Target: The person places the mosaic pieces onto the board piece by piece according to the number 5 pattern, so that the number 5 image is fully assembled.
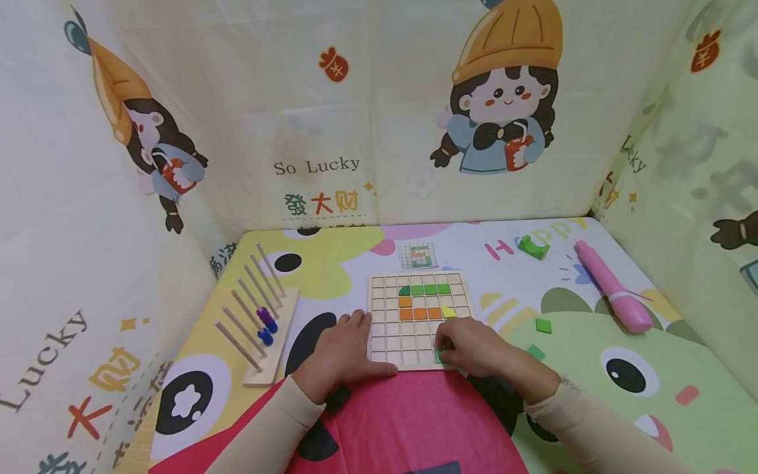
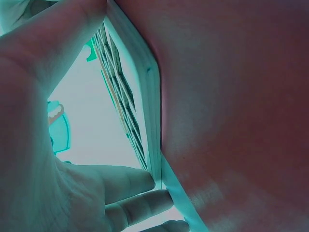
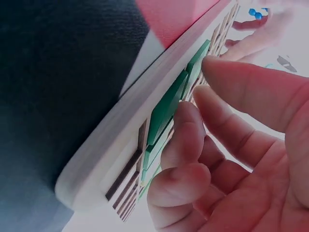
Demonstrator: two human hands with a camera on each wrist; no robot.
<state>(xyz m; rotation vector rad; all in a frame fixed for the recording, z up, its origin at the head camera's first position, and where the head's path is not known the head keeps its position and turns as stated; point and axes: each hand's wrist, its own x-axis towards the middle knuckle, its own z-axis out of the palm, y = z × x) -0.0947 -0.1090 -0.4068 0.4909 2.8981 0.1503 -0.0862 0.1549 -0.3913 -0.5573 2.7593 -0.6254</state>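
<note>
A wooden grid board [image 1: 379,342] lies before me, holding a row of green tiles [image 1: 430,289], several orange tiles [image 1: 420,314] and a yellow tile [image 1: 448,312]. My left hand [image 1: 343,349] rests around its near left corner, thumb along the front edge and fingers at the side. In the left wrist view, the board's pale edge [image 2: 150,101] spans between thumb and fingers. My right hand [image 1: 474,345] bends over the near right part, its fingertips on a green tile [image 1: 439,356]. The right wrist view shows the thumb touching this tile [image 3: 197,64], another green tile [image 3: 166,108] beside it.
A printed pattern card [image 1: 418,255] lies behind the board. To the left stands a wooden peg rack [image 1: 278,339] with blue and purple beads. Loose green tiles [image 1: 543,326], a green curved piece [image 1: 533,247] and a pink tool-like object [image 1: 612,286] lie to the right.
</note>
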